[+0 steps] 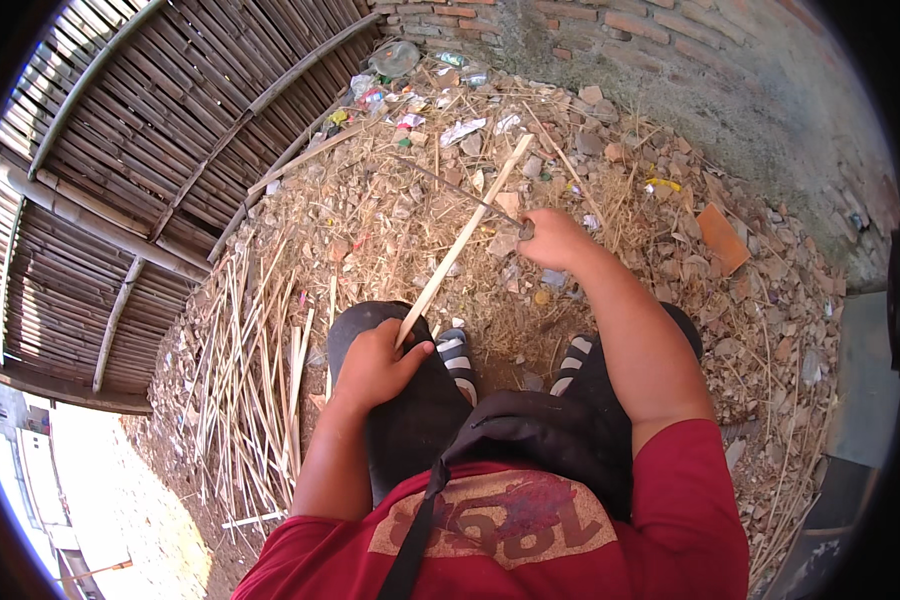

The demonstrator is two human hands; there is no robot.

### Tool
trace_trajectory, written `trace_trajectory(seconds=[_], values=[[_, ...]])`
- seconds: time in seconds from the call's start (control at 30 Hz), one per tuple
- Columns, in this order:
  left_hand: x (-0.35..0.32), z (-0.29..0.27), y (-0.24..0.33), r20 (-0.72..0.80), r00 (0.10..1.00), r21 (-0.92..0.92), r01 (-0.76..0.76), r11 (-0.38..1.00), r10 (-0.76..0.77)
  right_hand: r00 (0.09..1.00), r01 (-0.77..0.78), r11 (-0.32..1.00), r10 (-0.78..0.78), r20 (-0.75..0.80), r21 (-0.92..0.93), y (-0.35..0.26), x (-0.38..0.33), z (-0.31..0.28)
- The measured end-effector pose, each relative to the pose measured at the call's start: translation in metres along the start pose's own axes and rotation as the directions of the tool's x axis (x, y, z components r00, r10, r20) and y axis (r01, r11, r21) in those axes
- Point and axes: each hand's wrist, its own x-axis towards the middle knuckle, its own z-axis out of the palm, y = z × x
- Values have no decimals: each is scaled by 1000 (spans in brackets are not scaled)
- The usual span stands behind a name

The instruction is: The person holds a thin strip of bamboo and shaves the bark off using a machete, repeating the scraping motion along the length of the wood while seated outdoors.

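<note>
My left hand [375, 362], resting by my left knee, is closed around the lower end of a long pale bamboo strip [460, 238]. The strip slants up and away to the right. In my right hand [558, 240] is the handle of a knife with a long, thin, dark blade [435, 179]. Its blade points to the far left and crosses the strip's upper part; whether it cuts into the strip I cannot tell. Most of the handle is hidden by my fingers.
A pile of split bamboo strips [245, 370] lies to the left. Rubble, dry shavings and litter cover the ground. A bamboo-slat wall [170, 110] stands at the left, a brick wall [710, 90] at the far right. An orange tile piece [722, 239] lies to the right.
</note>
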Motion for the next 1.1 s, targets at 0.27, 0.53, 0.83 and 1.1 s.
trace_trajectory(seconds=[0.27,0.53,0.83,1.1], values=[[-7,-1,6,-6,999,9,39,999,-39,910,314,918,-217,353,-244,-40,-18,1],[0,0,3,-36,998,24,52,998,-51,994,62,998,-60,91,-22,6,-1,16],[2,-1,6,11,999,-10,47,999,-46,998,7,999,-5,60,-39,29,10,4],[-2,0,-3,-3,996,-68,84,994,-84,871,361,896,-224,438,-260,-49,-22,3]])
